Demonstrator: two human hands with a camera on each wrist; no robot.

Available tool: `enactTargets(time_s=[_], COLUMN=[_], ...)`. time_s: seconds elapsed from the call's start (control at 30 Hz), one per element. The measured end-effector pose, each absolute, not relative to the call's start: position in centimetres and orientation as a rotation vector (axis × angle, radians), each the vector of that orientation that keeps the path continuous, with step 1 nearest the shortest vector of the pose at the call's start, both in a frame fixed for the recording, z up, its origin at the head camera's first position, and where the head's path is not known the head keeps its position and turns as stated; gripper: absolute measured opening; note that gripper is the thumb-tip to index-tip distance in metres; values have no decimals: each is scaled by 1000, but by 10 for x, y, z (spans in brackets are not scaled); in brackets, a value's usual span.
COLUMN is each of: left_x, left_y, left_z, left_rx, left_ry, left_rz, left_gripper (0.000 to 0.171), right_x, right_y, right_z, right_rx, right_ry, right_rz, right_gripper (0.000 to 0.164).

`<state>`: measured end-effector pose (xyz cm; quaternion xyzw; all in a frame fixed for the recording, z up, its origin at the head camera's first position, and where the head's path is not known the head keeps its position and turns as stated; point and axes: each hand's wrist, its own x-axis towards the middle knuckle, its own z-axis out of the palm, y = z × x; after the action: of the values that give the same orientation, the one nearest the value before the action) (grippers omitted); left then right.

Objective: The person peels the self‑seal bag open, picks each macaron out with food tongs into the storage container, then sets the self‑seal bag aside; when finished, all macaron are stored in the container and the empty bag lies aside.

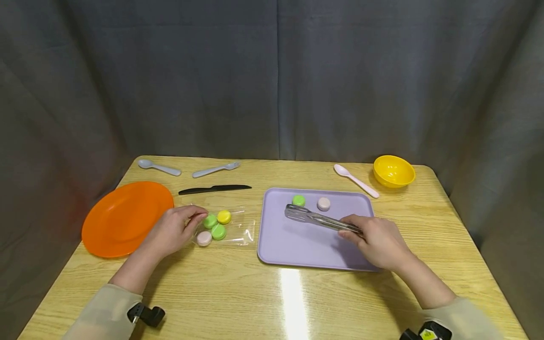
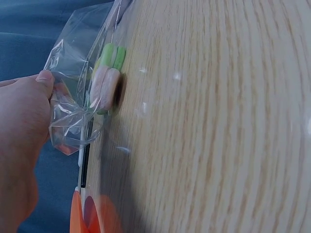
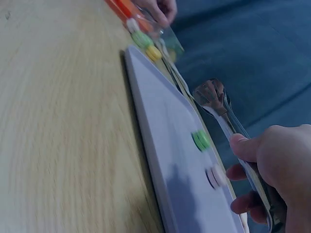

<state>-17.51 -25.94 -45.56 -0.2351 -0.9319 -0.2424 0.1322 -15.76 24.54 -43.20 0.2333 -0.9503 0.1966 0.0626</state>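
My left hand [image 1: 175,227] pinches the edge of a clear plastic bag [image 1: 244,226], lifting that side a little, as the left wrist view shows. Inside the bag lie two green macarons [image 1: 218,232], a yellow macaron [image 1: 224,216] and a pale pink macaron [image 1: 204,238]. Metal tongs [image 1: 316,219] are gripped in my right hand [image 1: 381,240], held above the purple tray [image 1: 280,255]. Nothing shows between the tongs' tips. On the tray, near its far edge, sit a green macaron [image 1: 299,200] and a pale pink macaron [image 1: 324,204].
An orange plate [image 1: 127,217] stands left of the bag. Behind are a grey spoon [image 1: 159,167], a grey fork [image 1: 216,169] and a black knife [image 1: 215,189]. At the far right are a pink spoon [image 1: 356,181] and a yellow bowl [image 1: 394,171]. Grey curtains [image 1: 212,85] surround the table.
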Motion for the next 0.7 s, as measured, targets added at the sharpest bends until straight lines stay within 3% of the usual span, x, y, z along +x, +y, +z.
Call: enactTargets(time_s=[0.17, 0.7], left_x=[-175, -175], left_y=[-260, -260], left_z=[-456, -456], left_rx=[-679, -663], left_ry=[-2705, -2704], left_rz=[-706, -734], left_gripper=[13, 14], right_x=[-159, -174], right_y=[222, 156], right_z=[-436, -447], right_rx=[784, 932], right_ry=[-2829, -2806], right_rz=[593, 493], right_gripper=[17, 32])
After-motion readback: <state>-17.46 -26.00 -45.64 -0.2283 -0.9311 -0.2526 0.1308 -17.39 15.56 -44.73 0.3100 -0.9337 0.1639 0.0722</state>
